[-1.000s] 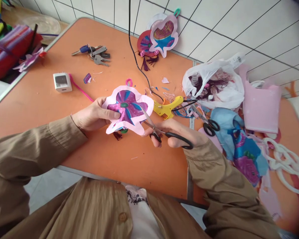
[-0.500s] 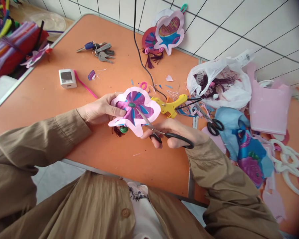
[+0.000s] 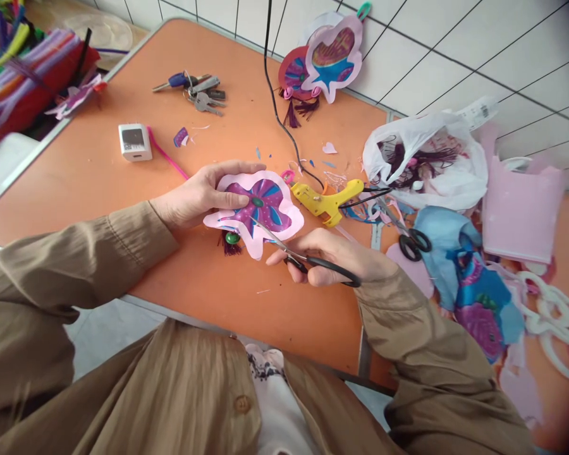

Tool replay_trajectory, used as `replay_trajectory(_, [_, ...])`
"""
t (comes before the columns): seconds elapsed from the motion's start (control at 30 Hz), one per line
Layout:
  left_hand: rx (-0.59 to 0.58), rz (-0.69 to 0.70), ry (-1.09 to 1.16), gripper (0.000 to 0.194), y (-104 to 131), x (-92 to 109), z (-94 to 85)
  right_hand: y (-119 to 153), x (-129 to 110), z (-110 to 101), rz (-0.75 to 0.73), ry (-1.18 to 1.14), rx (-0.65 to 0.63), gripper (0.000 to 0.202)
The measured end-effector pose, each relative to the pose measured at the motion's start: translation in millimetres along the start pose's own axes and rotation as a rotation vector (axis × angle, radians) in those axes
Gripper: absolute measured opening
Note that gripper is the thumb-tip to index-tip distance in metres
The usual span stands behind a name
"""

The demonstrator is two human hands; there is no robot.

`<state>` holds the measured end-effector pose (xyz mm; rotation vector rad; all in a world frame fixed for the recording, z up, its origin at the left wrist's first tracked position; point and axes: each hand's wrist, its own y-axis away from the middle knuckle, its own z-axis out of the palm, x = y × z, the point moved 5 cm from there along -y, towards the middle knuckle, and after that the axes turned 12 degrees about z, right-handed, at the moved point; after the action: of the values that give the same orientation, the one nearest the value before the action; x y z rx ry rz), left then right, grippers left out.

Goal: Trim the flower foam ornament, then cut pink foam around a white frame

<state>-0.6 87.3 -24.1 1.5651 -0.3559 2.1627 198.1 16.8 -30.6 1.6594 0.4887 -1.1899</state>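
Observation:
A pink-edged felt piece with a purple and blue pattern (image 3: 277,205) is in my left hand (image 3: 201,193), thumb on top near its green centre. Below the piece hang a green bead (image 3: 232,238) and a dark tassel. My right hand (image 3: 325,253) is wrapped round black-handled scissors (image 3: 296,254). Their blades point up and left and lie over the lower part of the felt piece. A yellow glue gun (image 3: 329,201) lies just right of the piece.
Keys (image 3: 201,91) and a white charger (image 3: 135,142) lie on the orange table (image 3: 99,183). Finished-looking felt ornaments (image 3: 334,57) sit by the wall. To the right are a plastic bag (image 3: 427,161), other scissors (image 3: 405,234) and fabric (image 3: 483,297). A black cord crosses the back.
The felt piece has turned slightly in my left hand, whose fingers now extend along its upper edge. The scissors' handles have drawn closer together. The whole view has shifted a little.

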Motion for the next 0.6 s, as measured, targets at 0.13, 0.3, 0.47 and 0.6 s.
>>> replay_trajectory(0.13, [0.004, -0.015, 0.003, 0.067, 0, 2, 2.4, -2, 0, 3, 0.050, 0.020, -0.002, 0.086])
replay_trajectory(0.3, [0.007, -0.029, 0.021, 0.061, -2, -2, 0.7, -2, -5, 6, 0.080, 0.053, 0.016, 0.084])
replay_trajectory(0.47, [-0.021, -0.062, 0.020, 0.060, -4, -8, 1.8, -3, -4, 7, 0.105, 0.119, 0.038, 0.073])
replay_trajectory(0.6, [-0.024, -0.089, 0.035, 0.061, -4, -12, 1.2, -2, -4, 8, 0.156, 0.091, 0.048, 0.070])
